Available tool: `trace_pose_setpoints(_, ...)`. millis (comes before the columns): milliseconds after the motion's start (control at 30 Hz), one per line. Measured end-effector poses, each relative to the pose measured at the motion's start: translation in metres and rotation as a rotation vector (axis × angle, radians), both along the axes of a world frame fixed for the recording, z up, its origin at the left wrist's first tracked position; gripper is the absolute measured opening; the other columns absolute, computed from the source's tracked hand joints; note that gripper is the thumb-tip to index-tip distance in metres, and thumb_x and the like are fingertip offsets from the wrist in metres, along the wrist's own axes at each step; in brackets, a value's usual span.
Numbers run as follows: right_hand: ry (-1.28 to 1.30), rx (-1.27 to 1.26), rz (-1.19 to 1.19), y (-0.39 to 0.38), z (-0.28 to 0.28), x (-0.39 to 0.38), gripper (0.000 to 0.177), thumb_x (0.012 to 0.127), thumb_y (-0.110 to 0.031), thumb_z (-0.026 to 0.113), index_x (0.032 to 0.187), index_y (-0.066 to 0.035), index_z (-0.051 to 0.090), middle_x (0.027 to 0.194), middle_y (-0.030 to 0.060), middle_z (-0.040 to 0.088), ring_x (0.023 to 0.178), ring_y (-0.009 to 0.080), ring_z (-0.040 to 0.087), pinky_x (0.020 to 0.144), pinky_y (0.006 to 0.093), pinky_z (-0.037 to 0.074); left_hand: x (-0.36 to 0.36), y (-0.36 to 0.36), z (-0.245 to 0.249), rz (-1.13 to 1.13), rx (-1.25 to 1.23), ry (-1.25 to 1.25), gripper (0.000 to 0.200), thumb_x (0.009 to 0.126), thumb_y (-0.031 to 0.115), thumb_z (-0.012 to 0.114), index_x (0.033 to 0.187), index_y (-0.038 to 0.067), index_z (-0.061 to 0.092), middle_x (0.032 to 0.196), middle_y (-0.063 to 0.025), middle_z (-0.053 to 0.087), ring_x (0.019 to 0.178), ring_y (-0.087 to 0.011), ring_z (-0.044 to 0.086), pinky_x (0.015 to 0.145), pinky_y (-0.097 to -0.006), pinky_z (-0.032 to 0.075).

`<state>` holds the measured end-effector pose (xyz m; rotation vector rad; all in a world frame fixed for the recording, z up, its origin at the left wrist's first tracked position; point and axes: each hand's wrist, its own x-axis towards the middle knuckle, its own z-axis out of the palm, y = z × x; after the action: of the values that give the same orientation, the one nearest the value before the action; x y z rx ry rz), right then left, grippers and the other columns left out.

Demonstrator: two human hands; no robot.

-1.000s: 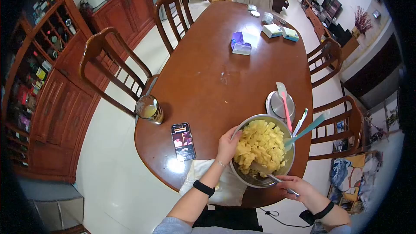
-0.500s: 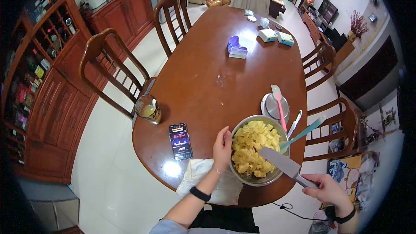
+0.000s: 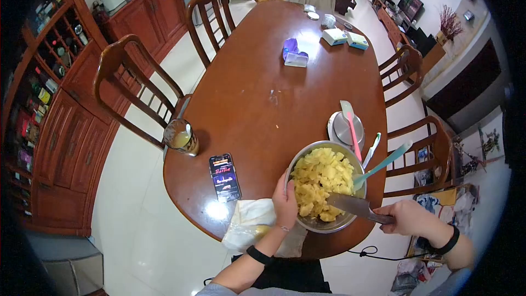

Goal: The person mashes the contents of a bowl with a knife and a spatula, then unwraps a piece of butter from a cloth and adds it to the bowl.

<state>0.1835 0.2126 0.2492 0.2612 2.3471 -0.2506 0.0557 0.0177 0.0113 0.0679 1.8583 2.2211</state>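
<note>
The left hand (image 3: 284,204) grips the rim of the metal bowl (image 3: 331,227), which stands on the table (image 3: 235,93) with yellow pieces (image 3: 322,172) inside. The right hand (image 3: 412,220), fingers closed on its handle, holds the flat blade (image 3: 350,204) over the bowl.

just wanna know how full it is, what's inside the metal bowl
Yellow chunks fill most of the bowl; a teal tool dips in at the right. What lies beneath the chunks or under the blade is covered.
</note>
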Motion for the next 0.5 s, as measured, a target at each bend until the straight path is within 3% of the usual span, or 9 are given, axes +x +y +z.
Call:
trace_pose_setpoints(167,-0.03,0.032,0.055,-0.014,-0.009,-0.009,0.048,0.076,-0.027,0.068,0.123,-0.02,0.058,0.078,0.0144,0.067,0.072,0.032,0.066,0.066,0.0429,0.053,-0.003,0.003,0.003,-0.021,0.022,-0.002,0.035,0.098,0.012,0.045,0.128,-0.005,0.049,0.122,-0.0146,0.058,0.114,-0.0196,0.053,0.099,-0.0312,0.039)
trace_pose_setpoints(233,-0.154,0.214,0.102,-0.033,-0.012,-0.013,0.048,0.078,-0.022,0.064,0.124,-0.018,0.055,0.073,0.0149,0.066,0.068,0.0334,0.065,0.062,0.0449,0.053,-0.003,0.002,0.013,-0.017,-0.058,0.058,0.033,0.098,0.012,0.045,0.125,-0.005,0.05,0.119,-0.0144,0.059,0.111,-0.0203,0.054,0.097,-0.0326,0.041)
trace_pose_setpoints(333,-0.079,0.099,0.103,-0.028,-0.026,-0.01,0.048,0.077,-0.018,0.062,0.124,-0.013,0.054,0.07,0.0162,0.064,0.065,0.0344,0.065,0.06,0.0464,0.053,-0.005,0.004,0.012,-0.009,-0.05,0.078,0.03,0.098,0.012,0.045,0.121,-0.006,0.052,0.111,-0.012,0.061,0.101,-0.018,0.057,0.089,-0.0303,0.044)
trace_pose_setpoints(500,0.02,-0.053,0.016,-0.01,-0.04,-0.008,0.049,0.073,-0.019,0.07,0.12,-0.011,0.06,0.079,0.0193,0.066,0.074,0.0334,0.067,0.066,0.0427,0.054,-0.005,0.005,0.011,-0.002,-0.021,0.058,0.031,0.097,0.011,0.044,0.122,-0.005,0.052,0.111,-0.0124,0.061,0.101,-0.0179,0.057,0.09,-0.0304,0.043)
